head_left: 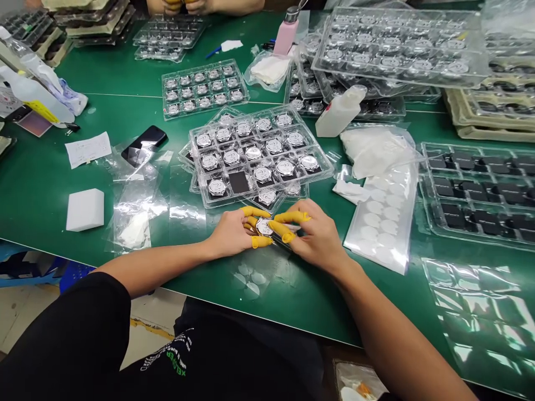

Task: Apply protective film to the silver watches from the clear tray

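A round watch head (264, 226) with a white face and silvery rim is gripped in the yellow-cotted fingertips of my left hand (234, 231). From the other side, my right hand (315, 236) bends its fingers in, also in yellow cots, with a fingertip at the watch's right edge. Something slim and pale shows between those right fingers; its kind is unclear. Just beyond my hands, a clear compartment tray (239, 182) holds rows of similar watch heads. One compartment in its front row shows only its black bottom. Below my hands lie several clear round films (251, 278).
Sheets of round white stickers (378, 220) and a tray of black inserts (489, 192) lie right. A white bottle (340, 111) leans beyond. Left are a white foam block (85, 209), plastic bags (136, 206) and a phone (145, 146). Another person's hands (184, 6) show across the table.
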### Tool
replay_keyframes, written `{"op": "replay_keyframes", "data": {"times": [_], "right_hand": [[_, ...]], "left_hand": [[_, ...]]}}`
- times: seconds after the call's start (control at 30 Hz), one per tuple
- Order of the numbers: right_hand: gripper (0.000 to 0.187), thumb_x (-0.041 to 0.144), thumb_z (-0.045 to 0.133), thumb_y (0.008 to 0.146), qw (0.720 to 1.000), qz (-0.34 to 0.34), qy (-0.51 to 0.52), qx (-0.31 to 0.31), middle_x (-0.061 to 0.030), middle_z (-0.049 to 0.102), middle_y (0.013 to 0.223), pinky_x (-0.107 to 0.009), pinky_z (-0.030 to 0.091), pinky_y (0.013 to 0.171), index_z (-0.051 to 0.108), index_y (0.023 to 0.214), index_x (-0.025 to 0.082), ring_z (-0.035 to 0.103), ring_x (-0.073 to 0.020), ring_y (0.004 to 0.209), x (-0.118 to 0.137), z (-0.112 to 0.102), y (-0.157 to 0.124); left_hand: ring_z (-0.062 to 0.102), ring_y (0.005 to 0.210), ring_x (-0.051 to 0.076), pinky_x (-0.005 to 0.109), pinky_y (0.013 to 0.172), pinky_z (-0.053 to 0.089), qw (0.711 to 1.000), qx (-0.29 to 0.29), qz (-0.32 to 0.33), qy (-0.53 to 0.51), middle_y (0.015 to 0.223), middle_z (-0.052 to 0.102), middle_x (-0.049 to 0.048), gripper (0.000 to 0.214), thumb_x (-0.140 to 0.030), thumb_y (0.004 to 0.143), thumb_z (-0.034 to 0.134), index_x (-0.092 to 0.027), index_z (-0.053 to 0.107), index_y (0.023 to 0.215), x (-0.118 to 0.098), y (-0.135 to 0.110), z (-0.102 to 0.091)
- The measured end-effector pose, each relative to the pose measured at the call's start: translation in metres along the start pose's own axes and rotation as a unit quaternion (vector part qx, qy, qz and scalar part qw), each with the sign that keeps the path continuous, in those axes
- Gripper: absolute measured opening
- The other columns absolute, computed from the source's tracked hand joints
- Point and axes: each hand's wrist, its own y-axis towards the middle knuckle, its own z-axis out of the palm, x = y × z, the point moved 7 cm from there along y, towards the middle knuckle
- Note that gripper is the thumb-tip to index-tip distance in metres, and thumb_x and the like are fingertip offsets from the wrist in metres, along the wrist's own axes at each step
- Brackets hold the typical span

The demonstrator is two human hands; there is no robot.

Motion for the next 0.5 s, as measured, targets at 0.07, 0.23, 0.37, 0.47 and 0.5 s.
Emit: {"op": "replay_keyframes", "data": {"times": [0.07,0.23,0.37,0.47,0.5], "right_hand": [[0.005,0.023,0.064,0.093,0.999,-0.023,0.025,0.01,-0.0042,0.062,0.079,-0.035,0.037,0.065,0.069,0.094,0.023,0.051,-0.0184,0.071,0.001,0.002,-0.001],[0.003,0.021,0.066,0.092,0.999,-0.008,0.034,-0.04,-0.0034,0.061,0.078,-0.035,0.038,0.064,0.068,0.093,0.024,0.053,-0.0184,0.071,-0.001,-0.001,-0.003],[0.006,0.023,0.064,0.093,0.999,-0.012,0.05,-0.015,-0.0039,0.062,0.078,-0.036,0.038,0.063,0.07,0.094,0.024,0.053,-0.019,0.071,-0.001,0.006,-0.001],[0.009,0.029,0.065,0.092,0.996,0.075,-0.015,-0.044,-0.0072,0.065,0.086,-0.04,0.043,0.071,0.071,0.089,0.024,0.056,-0.0232,0.081,-0.024,-0.008,-0.003],[0.01,0.032,0.066,0.092,0.992,0.105,-0.041,-0.049,-0.0088,0.067,0.092,-0.043,0.044,0.077,0.072,0.092,0.024,0.057,-0.0254,0.089,-0.033,-0.016,-0.005]], "left_hand": [[0.069,0.071,0.011,0.026,0.071,0.059,1.0,0.006,-0.002,0.002,0.085,0.074,0.0028,0.057,-0.013,0.061,0.086,-0.014,0.07,0.116,0.0,0.0,0.001],[0.067,0.068,0.009,0.024,0.069,0.058,1.0,-0.005,-0.002,0.002,0.084,0.073,0.0013,0.058,-0.015,0.061,0.088,-0.015,0.07,0.116,-0.002,0.0,0.0],[0.069,0.07,0.011,0.025,0.07,0.06,1.0,0.001,0.0,-0.01,0.085,0.074,0.0025,0.057,-0.013,0.06,0.087,-0.014,0.07,0.114,-0.001,-0.001,0.001],[0.071,0.071,0.013,0.027,0.072,0.062,1.0,-0.006,0.018,-0.007,0.083,0.075,0.0031,0.057,-0.019,0.062,0.089,-0.014,0.07,0.115,-0.003,-0.002,0.0],[0.073,0.073,0.014,0.028,0.074,0.064,0.999,-0.009,0.034,-0.001,0.084,0.076,0.0036,0.058,-0.022,0.062,0.09,-0.014,0.07,0.116,-0.005,-0.003,0.0]]}}
